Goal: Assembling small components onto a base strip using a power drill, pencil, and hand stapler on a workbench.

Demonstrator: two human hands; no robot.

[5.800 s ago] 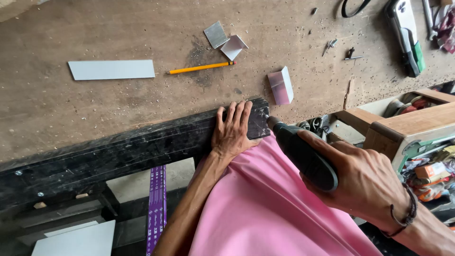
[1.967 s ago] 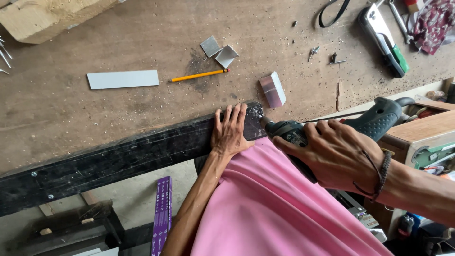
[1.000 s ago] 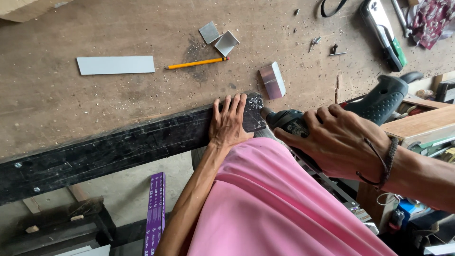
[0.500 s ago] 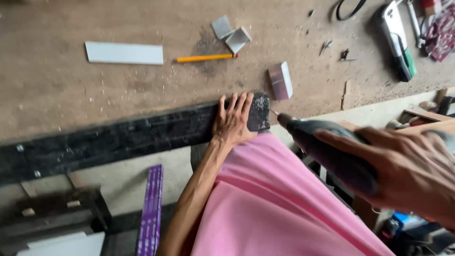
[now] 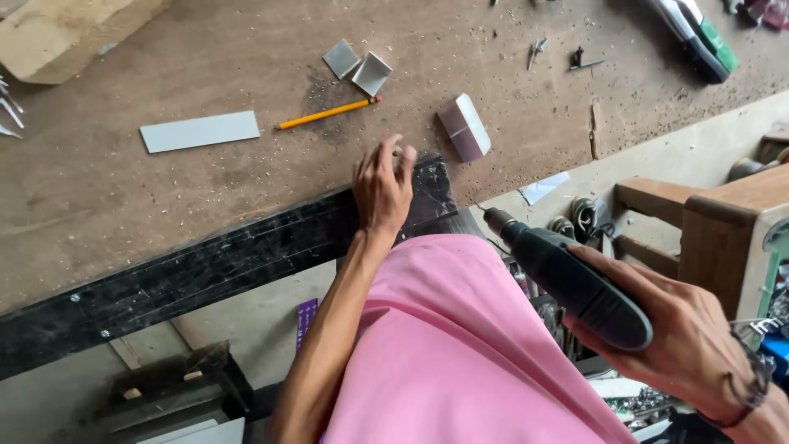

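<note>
My right hand [image 5: 674,345] grips a dark green power drill [image 5: 567,279], its bit tip pointing up-left toward the end of a long black bar [image 5: 214,263] that lies along the workbench's front edge, with a gap between them. My left hand [image 5: 382,185] hovers over the bar's right end with its fingers loosely curled and holds nothing. A small pale pink and white block [image 5: 464,127] stands just beyond that end. My pink clothing fills the lower middle of the view.
On the brown workbench [image 5: 123,197] lie a grey flat strip [image 5: 200,131], a yellow pencil [image 5: 327,113], two small grey square pieces [image 5: 357,67], screws and a green-handled tool [image 5: 699,37]. A wooden frame [image 5: 715,222] stands to the right; clutter lies on the floor below.
My left hand has lifted off the black bar's end and curled its fingers. The drill has drawn back from the bar's end, down and to the right.
</note>
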